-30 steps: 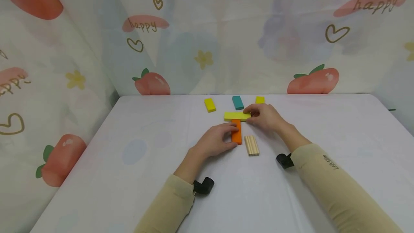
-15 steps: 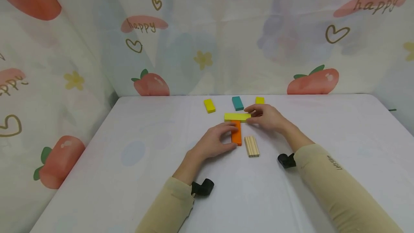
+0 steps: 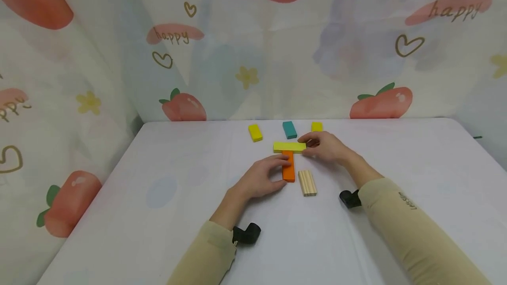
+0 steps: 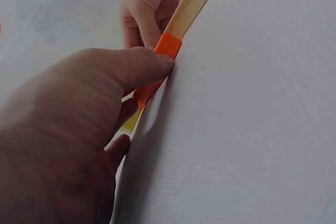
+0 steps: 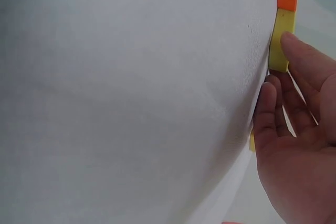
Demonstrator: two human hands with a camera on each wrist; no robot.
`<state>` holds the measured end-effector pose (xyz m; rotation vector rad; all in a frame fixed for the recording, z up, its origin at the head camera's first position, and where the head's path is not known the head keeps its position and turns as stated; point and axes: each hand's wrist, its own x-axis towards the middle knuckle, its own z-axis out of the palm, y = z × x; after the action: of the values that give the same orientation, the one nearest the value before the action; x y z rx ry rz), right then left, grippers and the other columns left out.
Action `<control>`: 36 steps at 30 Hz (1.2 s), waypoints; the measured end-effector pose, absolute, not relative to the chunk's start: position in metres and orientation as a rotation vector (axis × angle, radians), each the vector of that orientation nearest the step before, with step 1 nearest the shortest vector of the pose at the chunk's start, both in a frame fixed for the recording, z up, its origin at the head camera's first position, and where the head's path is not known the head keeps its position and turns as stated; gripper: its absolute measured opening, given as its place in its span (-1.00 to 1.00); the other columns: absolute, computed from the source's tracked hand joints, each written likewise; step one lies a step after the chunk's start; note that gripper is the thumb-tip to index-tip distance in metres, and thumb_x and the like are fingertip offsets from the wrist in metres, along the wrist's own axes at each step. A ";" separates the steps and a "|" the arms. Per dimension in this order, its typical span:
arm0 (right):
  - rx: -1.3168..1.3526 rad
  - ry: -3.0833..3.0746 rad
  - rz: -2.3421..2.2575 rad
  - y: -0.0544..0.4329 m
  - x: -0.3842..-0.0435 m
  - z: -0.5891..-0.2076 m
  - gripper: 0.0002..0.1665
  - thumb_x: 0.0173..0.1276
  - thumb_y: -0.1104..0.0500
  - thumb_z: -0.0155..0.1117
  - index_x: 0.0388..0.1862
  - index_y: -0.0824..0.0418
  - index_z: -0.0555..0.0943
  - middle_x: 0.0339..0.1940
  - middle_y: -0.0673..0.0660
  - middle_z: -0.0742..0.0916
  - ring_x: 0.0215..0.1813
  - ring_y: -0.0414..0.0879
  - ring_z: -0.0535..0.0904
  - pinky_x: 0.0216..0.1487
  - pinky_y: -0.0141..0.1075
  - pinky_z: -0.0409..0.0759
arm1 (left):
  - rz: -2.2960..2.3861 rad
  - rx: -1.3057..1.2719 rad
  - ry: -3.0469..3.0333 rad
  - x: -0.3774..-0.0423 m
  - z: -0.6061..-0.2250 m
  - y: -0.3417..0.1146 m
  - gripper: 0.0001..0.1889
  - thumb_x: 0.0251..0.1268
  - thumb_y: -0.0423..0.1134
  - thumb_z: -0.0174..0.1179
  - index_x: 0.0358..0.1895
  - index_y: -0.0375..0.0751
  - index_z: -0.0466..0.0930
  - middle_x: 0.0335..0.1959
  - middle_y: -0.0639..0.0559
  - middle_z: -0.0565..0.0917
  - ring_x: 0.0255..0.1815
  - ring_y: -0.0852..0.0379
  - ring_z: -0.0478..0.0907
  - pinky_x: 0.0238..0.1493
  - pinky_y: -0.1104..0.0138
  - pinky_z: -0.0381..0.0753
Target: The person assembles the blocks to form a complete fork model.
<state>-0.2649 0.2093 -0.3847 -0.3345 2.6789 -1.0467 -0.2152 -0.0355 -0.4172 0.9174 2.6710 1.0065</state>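
Observation:
A yellow-green block [image 3: 288,147] lies crosswise on the white table, and an orange block [image 3: 288,170] meets its near side, so the two form a T. My left hand [image 3: 261,177] holds the orange block, its thumb at the near end and fingers over the far part. In the left wrist view the thumb presses against the orange block [image 4: 169,45]. My right hand [image 3: 326,146] pinches the right end of the yellow-green block; in the right wrist view the thumb lies on this yellow-green block [image 5: 281,38], with the fingers partly hidden behind.
A ridged plain wooden piece [image 3: 307,183] lies just right of the orange block. Along the back are a yellow block [image 3: 255,133], a teal block [image 3: 289,130] and another yellow block [image 3: 317,126], partly behind my right hand. A patterned cloth backdrop [image 3: 269,56] rises behind the table.
The head view has tilted slightly, so everything sits a little lower. Both hands and the blocks keep nearly the same places; the right fingers shift only slightly at the yellow-green block's end.

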 end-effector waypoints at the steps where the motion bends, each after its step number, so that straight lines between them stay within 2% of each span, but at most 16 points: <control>1: -0.333 2.678 -1.049 0.209 -0.265 -0.385 -0.52 0.43 0.19 0.34 0.30 0.25 0.58 0.16 0.30 0.62 0.15 0.18 0.46 0.27 0.06 0.45 | 1.010 0.926 2.671 -0.215 -0.418 -0.036 -0.51 0.34 -0.20 0.35 0.33 -0.05 0.57 0.44 0.19 0.43 0.49 0.21 0.25 0.47 0.28 0.20; 36: -0.325 2.694 -1.037 0.206 -0.265 -0.386 -0.54 0.43 0.19 0.34 0.29 0.22 0.60 0.12 0.28 0.63 0.11 0.16 0.47 0.22 0.01 0.50 | 1.019 0.902 2.659 -0.217 -0.419 -0.033 -0.50 0.33 -0.21 0.37 0.34 -0.04 0.56 0.42 0.19 0.45 0.49 0.23 0.26 0.46 0.32 0.20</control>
<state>-0.2654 0.2055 -0.3863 -0.3254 2.6943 -1.0371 -0.2170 -0.0333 -0.4186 0.9023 2.6590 1.0186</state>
